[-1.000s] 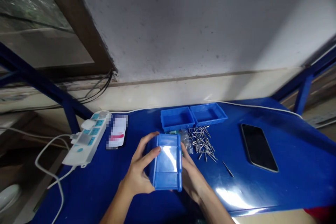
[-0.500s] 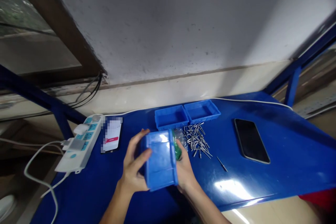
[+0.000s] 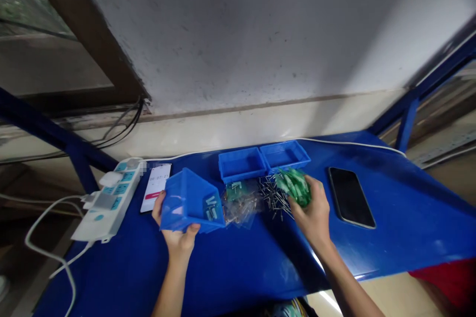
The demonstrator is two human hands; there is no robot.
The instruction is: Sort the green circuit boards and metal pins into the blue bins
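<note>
My left hand [image 3: 176, 233] grips a blue plastic bin [image 3: 189, 200], tilted with its opening toward the right. A few small pale pieces [image 3: 211, 209] lie inside the bin near its lower lip. My right hand [image 3: 312, 208] is closed around a bunch of green plastic packets [image 3: 293, 185], held above a pile of metal pop rivets [image 3: 273, 197]. Between the hands, clear plastic bags [image 3: 243, 205] with small copper-coloured pieces lie on the blue table, one small green packet [image 3: 236, 189] among them.
Two shallow blue trays [image 3: 243, 162] stand at the back against the wall. A dark phone [image 3: 351, 197] lies on the right. On the left are a lit phone [image 3: 154, 185] and a white power strip [image 3: 107, 205] with cables.
My hands have moved apart. The bin went left and tipped sideways, my right hand took the green packets to the right, and clear bags now show on the table between them.
</note>
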